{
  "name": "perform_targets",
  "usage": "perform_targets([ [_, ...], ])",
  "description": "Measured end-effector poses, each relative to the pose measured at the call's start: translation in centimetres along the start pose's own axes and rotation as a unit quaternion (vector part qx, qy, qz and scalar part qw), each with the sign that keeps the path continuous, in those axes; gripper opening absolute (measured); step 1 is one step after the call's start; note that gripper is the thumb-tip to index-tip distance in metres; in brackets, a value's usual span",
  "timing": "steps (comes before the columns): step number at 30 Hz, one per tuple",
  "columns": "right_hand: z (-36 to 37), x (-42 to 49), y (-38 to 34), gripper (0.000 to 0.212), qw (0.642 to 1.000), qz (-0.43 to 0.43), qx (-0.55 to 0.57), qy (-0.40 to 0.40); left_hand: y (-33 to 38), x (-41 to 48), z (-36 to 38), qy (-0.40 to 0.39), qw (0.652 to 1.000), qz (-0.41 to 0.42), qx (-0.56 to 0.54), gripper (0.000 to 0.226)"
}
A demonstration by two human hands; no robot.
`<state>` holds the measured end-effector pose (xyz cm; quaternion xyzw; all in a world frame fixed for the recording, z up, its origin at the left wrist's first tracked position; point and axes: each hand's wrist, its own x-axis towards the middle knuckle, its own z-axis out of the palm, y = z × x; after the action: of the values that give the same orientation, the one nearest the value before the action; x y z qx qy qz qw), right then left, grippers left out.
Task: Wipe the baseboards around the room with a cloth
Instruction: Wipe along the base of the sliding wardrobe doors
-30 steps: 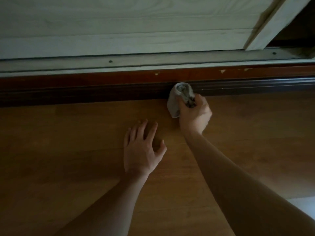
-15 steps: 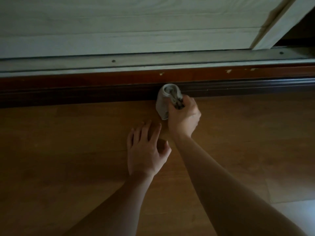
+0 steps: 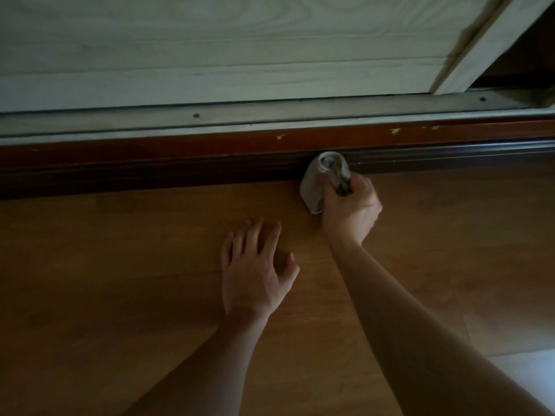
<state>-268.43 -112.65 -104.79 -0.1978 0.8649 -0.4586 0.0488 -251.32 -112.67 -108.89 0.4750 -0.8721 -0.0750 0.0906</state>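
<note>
both hands in view, one cloth, one baseboard. right hand (image 3: pixel 350 207) closed in a fist around a bunched grey cloth (image 3: pixel 326 181), whose rounded end presses against the dark baseboard (image 3: pixel 180 172) where it meets the wooden floor (image 3: pixel 120 265); the lower edge of the cloth touches the floor. left hand (image 3: pixel 255 271) holds nothing, palm down and flat on the floor with fingers spread, near the right hand and nearer the camera, apart from the baseboard. two bare forearms enter from the lower edge. above the baseboard runs a reddish-brown strip (image 3: pixel 210 142) with three pale chips in its finish toward the right. above that lies a grey metal track (image 3: pixel 270 114) with two visible screw heads. a pale wood-grain panel (image 3: pixel 210 55) stands over the track, its slanted edge at upper right bordering a dark opening (image 3: pixel 528 49). a pale patch of floor (image 3: pixel 525 364) shows at lower right. nothing lies between the cloth and the baseboard.
</note>
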Motion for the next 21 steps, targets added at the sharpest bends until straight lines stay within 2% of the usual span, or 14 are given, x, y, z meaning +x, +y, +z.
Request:
perform_targets([
  [4, 3.0, -3.1, -2.8, 0.022, 0.995, -0.073, 0.005, -0.071, -0.2, 0.0, 0.0, 0.011, 1.000, 0.002, -0.008, 0.065],
  [7, 4.3, -4.4, -4.3, 0.028, 0.993, -0.082, 0.012, -0.078, -0.2, 0.0, -0.1, 0.013, 1.000, -0.007, -0.024, 0.069],
  [10, 3.5, -3.7, -4.7, 0.033, 0.991, -0.108, 0.020, -0.080, -0.1, -0.1, -0.1, -0.002, 0.999, -0.016, -0.028, 0.064],
  [15, 1.0, -0.8, -3.8, 0.034, 0.986, -0.140, -0.022, -0.086, 1.7, 0.4, 0.0, -0.029, 0.997, -0.054, -0.043, 0.060],
  [17, -0.2, 0.1, -3.0, 0.033, 0.988, -0.129, -0.028, -0.074, 3.4, 0.2, 0.0, -0.035, 0.997, -0.038, -0.051, 0.059],
  [21, -2.5, 2.2, -1.2, 0.032, 0.993, -0.107, -0.039, -0.031, 7.7, 0.0, 0.7, -0.031, 0.994, 0.049, -0.096, 0.056],
])
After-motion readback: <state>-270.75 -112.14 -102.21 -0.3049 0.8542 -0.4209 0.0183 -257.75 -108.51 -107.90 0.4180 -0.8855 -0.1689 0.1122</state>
